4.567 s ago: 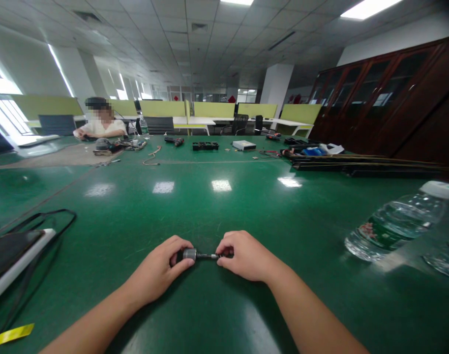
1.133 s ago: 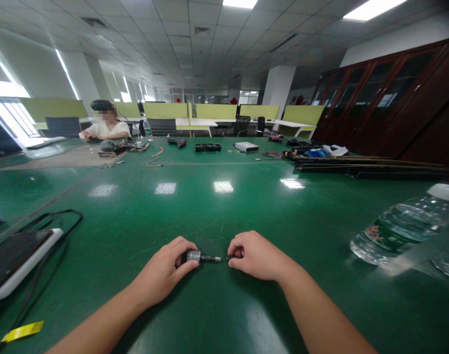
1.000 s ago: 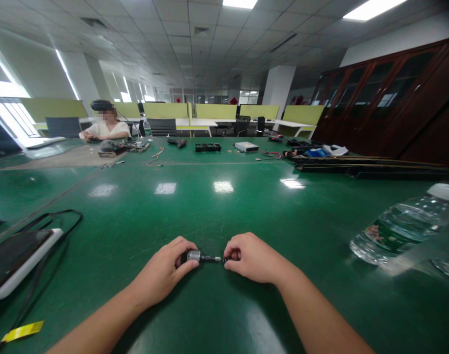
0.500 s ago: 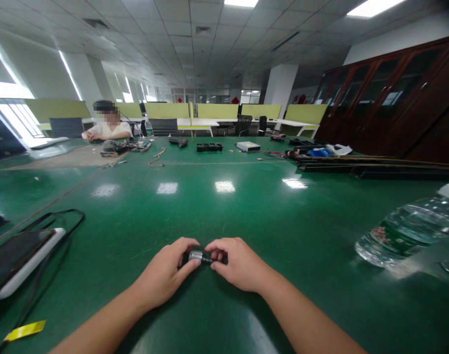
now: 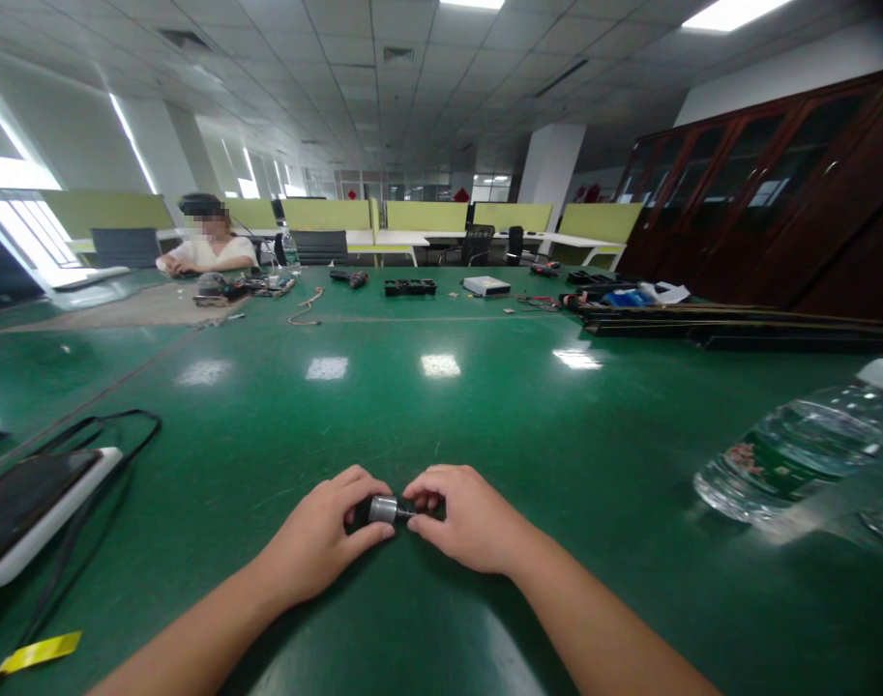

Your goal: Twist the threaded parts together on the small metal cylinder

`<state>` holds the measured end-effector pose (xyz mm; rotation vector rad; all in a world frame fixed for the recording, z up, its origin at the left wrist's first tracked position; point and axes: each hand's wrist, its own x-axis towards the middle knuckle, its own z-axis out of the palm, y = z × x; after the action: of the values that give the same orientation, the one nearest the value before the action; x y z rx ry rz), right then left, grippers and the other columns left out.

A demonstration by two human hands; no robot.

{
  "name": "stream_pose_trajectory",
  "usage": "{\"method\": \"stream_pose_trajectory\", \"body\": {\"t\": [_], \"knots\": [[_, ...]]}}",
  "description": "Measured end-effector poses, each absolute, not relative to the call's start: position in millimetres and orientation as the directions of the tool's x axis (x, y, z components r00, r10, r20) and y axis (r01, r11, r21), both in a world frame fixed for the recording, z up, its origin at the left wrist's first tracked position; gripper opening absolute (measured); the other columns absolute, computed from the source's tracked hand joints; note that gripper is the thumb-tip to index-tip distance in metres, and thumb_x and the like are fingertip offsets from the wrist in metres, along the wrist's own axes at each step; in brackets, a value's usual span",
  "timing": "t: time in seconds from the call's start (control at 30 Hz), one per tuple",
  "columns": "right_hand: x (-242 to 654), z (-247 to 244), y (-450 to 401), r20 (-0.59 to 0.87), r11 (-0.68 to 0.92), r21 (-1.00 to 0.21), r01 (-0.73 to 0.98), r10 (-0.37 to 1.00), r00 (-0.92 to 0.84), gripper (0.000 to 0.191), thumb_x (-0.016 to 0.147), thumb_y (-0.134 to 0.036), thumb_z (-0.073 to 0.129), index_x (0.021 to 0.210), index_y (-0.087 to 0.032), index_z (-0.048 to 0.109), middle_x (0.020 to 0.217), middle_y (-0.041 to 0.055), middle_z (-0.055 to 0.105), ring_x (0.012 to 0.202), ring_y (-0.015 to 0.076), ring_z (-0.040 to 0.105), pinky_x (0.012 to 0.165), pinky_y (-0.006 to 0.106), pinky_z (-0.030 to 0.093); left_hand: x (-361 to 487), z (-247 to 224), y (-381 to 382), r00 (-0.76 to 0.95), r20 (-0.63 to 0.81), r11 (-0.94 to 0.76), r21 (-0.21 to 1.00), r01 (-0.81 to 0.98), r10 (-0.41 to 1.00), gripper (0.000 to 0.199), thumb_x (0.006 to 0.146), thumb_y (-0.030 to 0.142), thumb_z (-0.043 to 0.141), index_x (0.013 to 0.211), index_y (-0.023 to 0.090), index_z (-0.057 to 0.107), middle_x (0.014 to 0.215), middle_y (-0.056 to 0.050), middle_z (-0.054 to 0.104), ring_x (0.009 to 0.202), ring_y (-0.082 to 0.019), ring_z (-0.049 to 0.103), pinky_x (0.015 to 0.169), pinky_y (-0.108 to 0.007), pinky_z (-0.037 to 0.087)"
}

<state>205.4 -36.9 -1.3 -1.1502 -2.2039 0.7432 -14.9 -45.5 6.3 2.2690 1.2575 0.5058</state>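
Note:
Between my two hands, low over the green table (image 5: 441, 425), is a small silver-grey metal cylinder (image 5: 384, 508) with a thin dark shaft (image 5: 407, 514) at its right end. My left hand (image 5: 331, 522) curls around the cylinder's left part, thumb in front and fingers behind. The right hand (image 5: 466, 517) pinches the shaft end between thumb and fingertips. The far ends of the piece are hidden by my fingers, and its exact kind does not show.
A large water bottle (image 5: 789, 454) leans at the right. On the left lie a phone-like device (image 5: 35, 507) and a black strap (image 5: 68, 561) with a yellow tag (image 5: 42, 652). Tools, a white box (image 5: 485, 286) and black rails (image 5: 702, 324) line the far side, where a person (image 5: 216, 253) sits.
The view has shifted slightly. My left fingers sit a little farther back, so more of the cylinder shows. The right hand keeps its pinch on the shaft end.

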Motion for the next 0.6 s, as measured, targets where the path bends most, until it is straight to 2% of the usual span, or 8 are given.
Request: {"method": "stream_pose_trajectory", "body": {"t": [0.23,0.43,0.6], "knots": [[202.9,-1.8,-38.3,0.189,0.493,-0.656,0.571,0.84,-0.508,0.014,0.078,-0.019,0.069,0.091,-0.02,0.075,0.079,0.0009,0.067,0.075,0.0135,0.059,0.068,0.024,0.042,-14.0,7.1,-45.3,0.502,0.053,-0.434,0.585,0.685,0.864,0.02,0.089,0.037,0.065,0.105,0.027,0.072,0.096,-0.002,0.062,0.083,-0.019,0.059,0.072,-0.027,0.043],[199.8,-5.4,-36.2,0.194,0.495,-0.653,0.573,0.841,-0.506,0.013,0.08,-0.024,0.069,0.09,-0.02,0.076,0.077,0.0011,0.065,0.072,0.0135,0.058,0.065,0.024,0.04,-13.8,6.2,-46.3,0.506,0.093,-0.463,0.568,0.68,0.857,0.023,0.088,0.032,0.066,0.11,0.025,0.066,0.1,-0.002,0.063,0.084,-0.019,0.058,0.075,-0.029,0.043],[198.1,-5.1,-35.4,0.207,0.516,-0.622,0.589,0.834,-0.512,0.01,0.08,-0.024,0.069,0.086,-0.02,0.076,0.074,0.0005,0.064,0.072,0.0135,0.057,0.065,0.024,0.038,-12.1,6.7,-45.6,0.495,0.086,-0.452,0.561,0.693,0.865,0.017,0.088,0.03,0.066,0.104,0.024,0.064,0.095,0.0,0.063,0.079,-0.018,0.055,0.072,-0.028,0.041]]}}
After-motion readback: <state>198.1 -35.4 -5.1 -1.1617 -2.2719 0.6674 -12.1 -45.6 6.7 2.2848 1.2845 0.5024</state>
